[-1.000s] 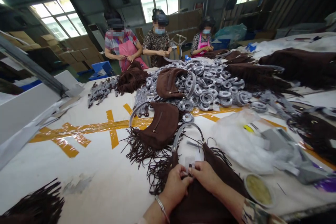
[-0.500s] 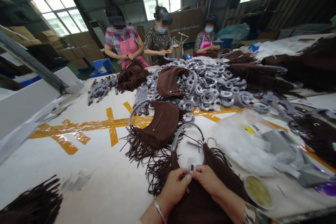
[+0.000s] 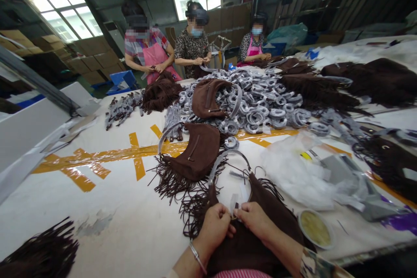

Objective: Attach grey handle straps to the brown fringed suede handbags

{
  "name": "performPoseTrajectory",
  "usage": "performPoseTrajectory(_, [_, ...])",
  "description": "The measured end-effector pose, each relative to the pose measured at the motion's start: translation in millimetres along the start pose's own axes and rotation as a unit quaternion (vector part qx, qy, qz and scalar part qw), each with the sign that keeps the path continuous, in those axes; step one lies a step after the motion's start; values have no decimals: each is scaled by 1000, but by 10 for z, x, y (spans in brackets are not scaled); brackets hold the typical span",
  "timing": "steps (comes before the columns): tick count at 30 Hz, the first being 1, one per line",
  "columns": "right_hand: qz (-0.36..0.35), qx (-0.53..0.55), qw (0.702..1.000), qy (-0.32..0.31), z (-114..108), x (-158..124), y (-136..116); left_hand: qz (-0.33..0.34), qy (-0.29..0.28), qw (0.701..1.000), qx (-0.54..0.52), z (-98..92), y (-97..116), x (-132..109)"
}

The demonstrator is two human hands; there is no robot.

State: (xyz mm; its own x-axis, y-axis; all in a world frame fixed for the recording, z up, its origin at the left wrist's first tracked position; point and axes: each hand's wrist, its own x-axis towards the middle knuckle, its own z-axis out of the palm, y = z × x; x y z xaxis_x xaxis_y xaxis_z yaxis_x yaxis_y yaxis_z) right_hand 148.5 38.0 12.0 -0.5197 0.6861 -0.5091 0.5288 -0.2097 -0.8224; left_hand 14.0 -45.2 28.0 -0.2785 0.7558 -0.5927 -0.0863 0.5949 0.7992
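Observation:
A dark brown fringed handbag [image 3: 273,221] lies in front of me, its plastic-wrapped handle [image 3: 233,154] arching away from me. At the middle of its top edge both my hands meet, fingertips almost touching. My right hand [image 3: 256,218] is closed in a pinch on a small dark brown tab [image 3: 236,205]. Fingers bent and pressed together, my left hand [image 3: 216,225] is closed beside it; what it grips is hidden. A small piece of clear plastic [image 3: 233,200] stands up between the fingertips.
Beyond are two more brown bags [image 3: 197,152] [image 3: 208,99] and a heap of wrapped straps [image 3: 257,100]. To the right lie a round tub [image 3: 315,229] and clear plastic bags [image 3: 296,169]. Dark fringe [image 3: 42,247] lies at left. Several co-workers [image 3: 195,43] work across the table.
My view has shifted slightly, so the scene sits a little higher and further left. Both hands stay at the bag's top edge; the left hand's fingers have curled and turned a little.

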Motion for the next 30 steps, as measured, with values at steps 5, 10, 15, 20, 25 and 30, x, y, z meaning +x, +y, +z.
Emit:
performPoseTrajectory(5, [12,16,1000,-1,13,-10,-21,36,-15,999,-2,-8,51,-39])
performPoseTrajectory(10, [16,40,999,-15,10,-26,-34,28,-3,1000,4,-11,78,-46])
performPoseTrajectory(15, [-22,27,999,-5,21,-21,-7,26,25,999,30,-13,91,-54])
performPoseTrajectory(20, [-14,29,999,10,57,-23,5,36,55,996,53,15,72,-99])
performPoseTrajectory(25, [-3,23,999,23,67,-46,-25,79,47,992,87,-10,72,-145])
performPoseTrajectory(30, [-8,24,999,25,69,-44,-15,61,19,994,94,-27,104,-143])
